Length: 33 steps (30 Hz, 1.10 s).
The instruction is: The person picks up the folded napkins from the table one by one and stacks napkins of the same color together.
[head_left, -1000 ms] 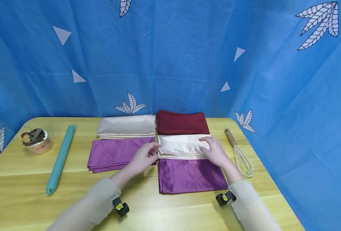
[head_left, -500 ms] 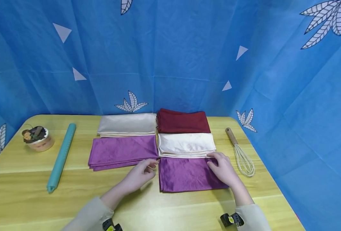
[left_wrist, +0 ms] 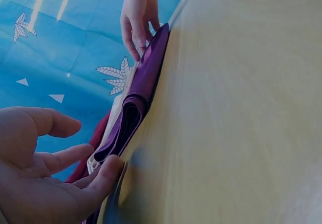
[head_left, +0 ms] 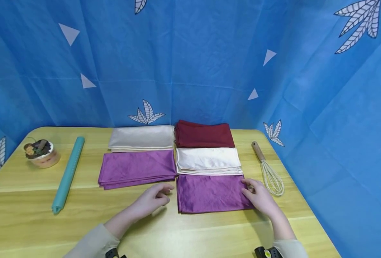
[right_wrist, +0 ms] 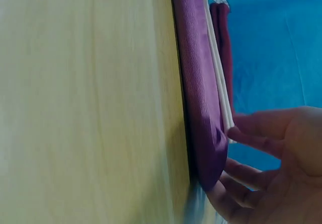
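A folded purple cloth (head_left: 214, 195) lies nearest the front in the right-hand column of folded cloths. My right hand (head_left: 259, 197) is at its right end; in the right wrist view the loosely bent fingers (right_wrist: 246, 176) touch the end of the purple fold. My left hand (head_left: 151, 201) is just left of the same cloth, fingers relaxed and holding nothing. The left wrist view shows its fingertips (left_wrist: 111, 166) close to the rolled folds at the cloth's left end. A white folded cloth (head_left: 208, 159) and a dark red one (head_left: 204, 135) lie behind it.
Left of these lie another purple folded cloth (head_left: 137, 166) and a grey one (head_left: 142, 137). Farther left are a teal rolled sheet (head_left: 68, 175) and a decorated cup (head_left: 43, 154). A whisk (head_left: 267, 168) lies near the right table edge. A blue curtain (head_left: 190, 64) hangs behind.
Both hands have come toward the front of the table, from beside the white cloth to the ends of the front purple cloth. The cloths look unmoved.
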Each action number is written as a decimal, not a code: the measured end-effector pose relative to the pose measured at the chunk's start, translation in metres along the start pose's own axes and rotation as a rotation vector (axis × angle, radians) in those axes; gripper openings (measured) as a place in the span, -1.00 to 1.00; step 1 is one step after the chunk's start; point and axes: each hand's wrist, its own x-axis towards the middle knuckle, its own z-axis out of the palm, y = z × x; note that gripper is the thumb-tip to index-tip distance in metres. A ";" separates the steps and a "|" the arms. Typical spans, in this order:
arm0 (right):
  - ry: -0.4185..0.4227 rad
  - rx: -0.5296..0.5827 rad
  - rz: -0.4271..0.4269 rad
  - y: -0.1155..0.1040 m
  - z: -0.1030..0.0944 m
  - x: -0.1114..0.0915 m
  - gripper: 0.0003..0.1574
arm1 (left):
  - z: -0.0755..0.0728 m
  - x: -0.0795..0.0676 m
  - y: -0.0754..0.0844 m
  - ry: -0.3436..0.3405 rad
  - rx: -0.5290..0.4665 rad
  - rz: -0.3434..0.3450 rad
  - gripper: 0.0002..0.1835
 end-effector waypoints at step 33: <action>-0.276 0.410 0.093 0.021 -0.001 0.006 -0.57 | 0.015 0.020 -0.008 -0.139 -0.262 -0.050 -0.52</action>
